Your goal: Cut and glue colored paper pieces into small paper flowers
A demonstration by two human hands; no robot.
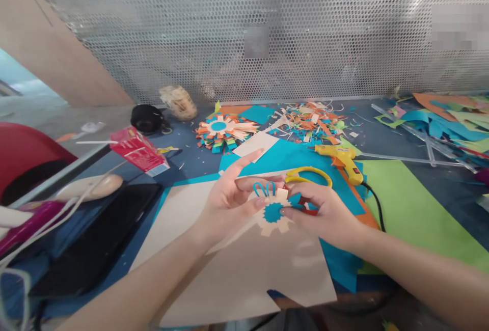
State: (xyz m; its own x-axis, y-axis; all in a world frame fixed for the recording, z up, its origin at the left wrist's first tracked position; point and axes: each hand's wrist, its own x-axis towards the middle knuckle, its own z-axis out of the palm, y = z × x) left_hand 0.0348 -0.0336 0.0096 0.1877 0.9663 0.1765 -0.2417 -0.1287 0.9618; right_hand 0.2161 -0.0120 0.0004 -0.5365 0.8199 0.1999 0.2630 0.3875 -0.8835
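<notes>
Between my two hands is a paper flower (274, 212) with a jagged-edged blue centre and cream petals. My left hand (233, 201) grips its left side with the thumb in front; the index finger points up and away. Thin blue paper loops (263, 188) stand up at the flower's top, next to my left fingers. My right hand (324, 214) pinches the right edge, where a small blue paper piece (295, 199) shows. Below lies a large cream sheet (225, 275). Yellow-handled scissors (308, 169) lie just beyond my right hand, which partly hides them.
A yellow glue gun (342, 160) with a black cord rests on the right, near green paper (416, 214). Behind are a finished-looking paper flower (219, 127) and paper scraps (313, 119). A red drink carton (139, 150), a phone-like black slab (99, 239) and cables are left. A perforated metal panel (214, 30) stands behind.
</notes>
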